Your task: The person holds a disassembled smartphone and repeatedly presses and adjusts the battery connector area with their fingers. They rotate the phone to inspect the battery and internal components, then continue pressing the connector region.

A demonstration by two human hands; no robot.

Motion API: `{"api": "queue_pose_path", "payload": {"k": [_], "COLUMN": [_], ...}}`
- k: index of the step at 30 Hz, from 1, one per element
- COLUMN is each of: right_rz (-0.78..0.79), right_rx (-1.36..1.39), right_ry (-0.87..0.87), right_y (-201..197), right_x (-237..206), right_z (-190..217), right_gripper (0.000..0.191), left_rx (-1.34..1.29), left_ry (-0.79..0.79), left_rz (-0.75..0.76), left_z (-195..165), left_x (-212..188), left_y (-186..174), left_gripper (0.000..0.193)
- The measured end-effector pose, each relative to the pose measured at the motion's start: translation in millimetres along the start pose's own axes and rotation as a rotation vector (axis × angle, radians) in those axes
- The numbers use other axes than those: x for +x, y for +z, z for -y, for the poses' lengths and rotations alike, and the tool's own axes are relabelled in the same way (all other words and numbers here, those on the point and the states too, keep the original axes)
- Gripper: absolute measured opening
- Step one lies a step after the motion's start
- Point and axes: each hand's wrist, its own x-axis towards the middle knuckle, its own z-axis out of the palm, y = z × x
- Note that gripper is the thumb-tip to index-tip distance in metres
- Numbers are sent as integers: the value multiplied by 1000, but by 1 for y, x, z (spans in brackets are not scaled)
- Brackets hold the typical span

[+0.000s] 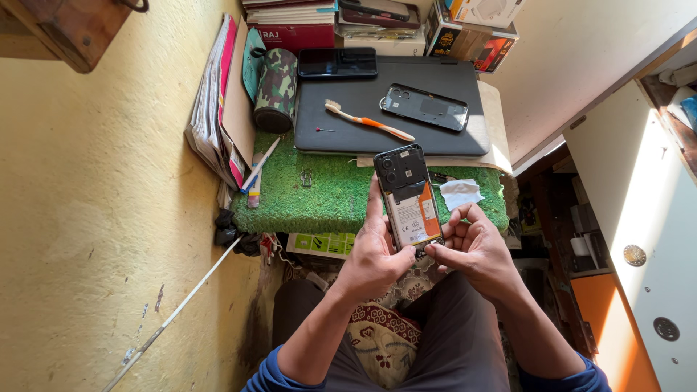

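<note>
the fingers (377,218) of the left hand (374,254) are wrapped along the left edge of the opened phone (408,197), thumb side up, gripping it firmly so it stays tilted toward the person's view above the lap, just in front of the green mat (319,196). the right hand (475,250) has its fingers curled in, thumb and forefinger pinched at the phone's lower edge; whether they hold a small part there i cannot tell. the phone has its rear cover off: a dark camera section at the top, and below it a white battery with an orange strip down one side. the removed back cover (425,107) lies apart on the closed dark laptop (392,109), beside an orange and white toothbrush (369,120), out of the way of the hands. a white cloth scrap (460,193) rests on the worktop near the right hand.
</note>
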Motion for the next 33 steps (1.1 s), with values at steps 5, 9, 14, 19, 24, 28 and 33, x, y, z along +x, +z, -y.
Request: {"api": "queue_pose_path", "payload": {"k": [5,9,14,19,24,28,33], "right_rz": [12,59,-10,16,15,29,86], "right_rx": [-253,-542,-670,-906,-941,-1025,-1125], "right_ry": [-123,-410,-430,-626,-689,-831,-1000], "right_y": [3,4,8,12,10,4,-5], "right_x": [-7,-14,-15,-18,-18,-16,-13], "right_z": [18,33,44,48,46,40,34], "right_gripper": [46,32,16,17,15,17,26], "left_rx": [-212,-314,-277,-324,-322,-337,-367], "left_ry": [-21,-57,-69,-64,-88,-62,-98], "left_rz": [-3,-20,-21,-3,-14,0,-19], "left_z": [-5,-9,-7,-5,-8,-10,-12], "left_x": [3,5,4,3,3,3,3], "left_y": [-3,-7,-6,-4,-3,-1,-1], "left_gripper": [116,116,115,115,113,114,115]}}
